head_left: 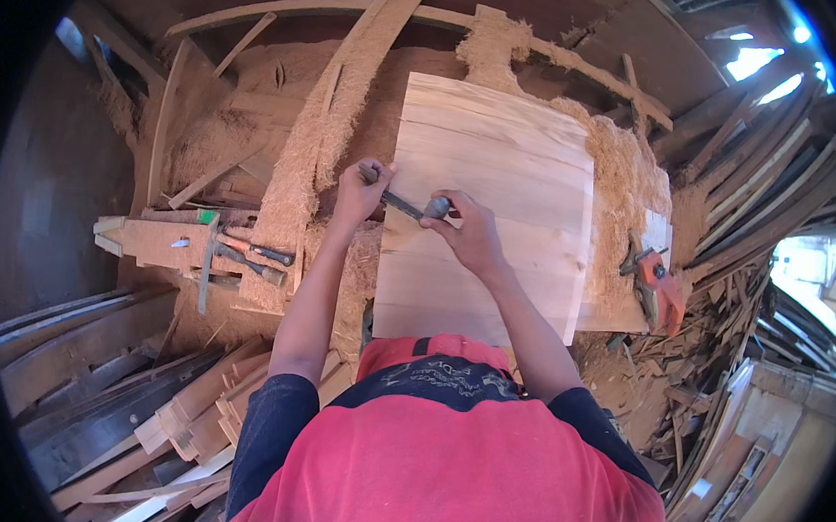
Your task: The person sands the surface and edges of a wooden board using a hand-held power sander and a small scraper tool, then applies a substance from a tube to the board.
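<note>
Nearest to the head camera, a red shirt (446, 467) fills the bottom centre of the frame, while at the middle the left hand (353, 195) and the right hand (471, 232) are both closed around opposite ends of a dark bar-shaped tool (402, 204), over a pale wooden panel (492, 274).

A dark, knob-ended tool (403, 205), gripped at both ends, slants over the left part of a pale, flat-lying wooden board (436, 276).

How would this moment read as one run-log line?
left hand: holding dark tool; right hand: holding tool's rounded end; wooden panel: below tool, contact unclear
</note>
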The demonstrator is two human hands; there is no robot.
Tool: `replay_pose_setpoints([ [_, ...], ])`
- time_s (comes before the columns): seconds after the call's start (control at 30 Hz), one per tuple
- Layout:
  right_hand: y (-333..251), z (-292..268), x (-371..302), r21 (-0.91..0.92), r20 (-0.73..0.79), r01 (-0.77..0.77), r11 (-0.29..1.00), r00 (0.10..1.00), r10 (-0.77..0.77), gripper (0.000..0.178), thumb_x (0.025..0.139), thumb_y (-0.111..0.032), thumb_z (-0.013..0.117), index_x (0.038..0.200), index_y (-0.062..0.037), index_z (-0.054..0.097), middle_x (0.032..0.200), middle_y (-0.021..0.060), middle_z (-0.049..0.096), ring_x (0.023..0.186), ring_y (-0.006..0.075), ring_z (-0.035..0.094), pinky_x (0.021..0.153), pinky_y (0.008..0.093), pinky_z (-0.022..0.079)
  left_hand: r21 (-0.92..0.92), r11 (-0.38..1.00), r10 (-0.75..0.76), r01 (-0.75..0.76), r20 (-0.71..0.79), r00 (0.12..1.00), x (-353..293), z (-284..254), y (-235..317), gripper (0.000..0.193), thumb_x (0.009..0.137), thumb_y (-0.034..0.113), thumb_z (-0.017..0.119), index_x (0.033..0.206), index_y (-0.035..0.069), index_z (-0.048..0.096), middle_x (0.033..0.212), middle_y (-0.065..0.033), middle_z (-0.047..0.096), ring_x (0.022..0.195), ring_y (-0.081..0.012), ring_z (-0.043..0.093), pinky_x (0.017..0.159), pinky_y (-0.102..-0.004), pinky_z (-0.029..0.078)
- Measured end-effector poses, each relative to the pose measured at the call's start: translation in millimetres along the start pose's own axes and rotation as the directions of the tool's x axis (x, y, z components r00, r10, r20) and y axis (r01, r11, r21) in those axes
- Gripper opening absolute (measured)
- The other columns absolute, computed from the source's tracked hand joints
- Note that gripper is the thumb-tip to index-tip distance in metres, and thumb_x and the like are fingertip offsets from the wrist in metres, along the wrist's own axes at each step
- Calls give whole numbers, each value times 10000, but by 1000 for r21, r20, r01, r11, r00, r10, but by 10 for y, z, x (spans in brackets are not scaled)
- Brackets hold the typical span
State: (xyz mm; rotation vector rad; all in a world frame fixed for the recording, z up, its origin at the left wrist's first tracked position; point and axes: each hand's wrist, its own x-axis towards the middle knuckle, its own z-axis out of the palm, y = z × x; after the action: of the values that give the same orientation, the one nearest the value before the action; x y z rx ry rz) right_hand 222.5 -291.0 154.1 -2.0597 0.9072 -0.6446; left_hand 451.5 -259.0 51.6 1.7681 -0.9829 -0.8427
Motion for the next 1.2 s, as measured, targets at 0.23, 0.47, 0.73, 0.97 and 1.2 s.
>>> replay_pose_setpoints([
  [0.23, 106, 196, -125, -276, -305, -123, 953, 952, 35, 396, 782, -261, 841, 1025, -30, 629, 956, 126, 664, 899, 327, 673, 784, 414, 559, -287, 871, 195, -398, -541, 818, -819, 756, 304, 627, 887, 228, 744, 1361, -55, 445, 1304, -204, 515, 1257, -310, 482, 1101, -419, 353],
  [0.47, 635, -448, -865, -207, -257, -103, 973, 965, 48, 365, 834, -224, 779, 1124, -70, 620, 1114, 147, 611, 1084, 350, 600, 904, 428, 515, -198, 923, 203, -330, -478, 855, -847, 1322, 890, 328, 909, 158, 744, 1107, 1, 536, 1058, -99, 572, 926, -185, 541, 823, -323, 465],
  [0.73, 1391, -1023, -2715, -26, -506, -554, 832, 725, 467, 248, 915, -222, 694, 1065, -29, 655, 994, 152, 650, 909, 306, 667, 812, 395, 545, -549, 816, 181, -182, -57, 982, -588, 1028, 768, 268, 900, 5, 634, 690, 49, 473, 677, -35, 549, 579, -96, 468, 545, -248, 388],
  [0.97, 1719, -1508, -3051, 56, -549, -501, 864, 707, 445, 221, 913, -188, 682, 1039, -9, 652, 981, 159, 655, 888, 304, 670, 792, 401, 546, -638, 762, 292, -109, 189, 937, -621, 920, 788, 181, 902, 37, 653, 766, 35, 535, 748, -71, 573, 673, -136, 539, 611, -273, 446],
  [1.2, 2244, -2836, -3547, -60, -825, -400, 914, 536, 181, 153, 886, -92, 676, 1009, -7, 643, 920, 155, 652, 854, 346, 646, 749, 427, 532, -132, 972, 9, -195, -806, 592, -683, 1703, 989, 405, 889, 306, 787, 975, -50, 614, 961, -151, 680, 827, -265, 622, 728, -371, 529],
])
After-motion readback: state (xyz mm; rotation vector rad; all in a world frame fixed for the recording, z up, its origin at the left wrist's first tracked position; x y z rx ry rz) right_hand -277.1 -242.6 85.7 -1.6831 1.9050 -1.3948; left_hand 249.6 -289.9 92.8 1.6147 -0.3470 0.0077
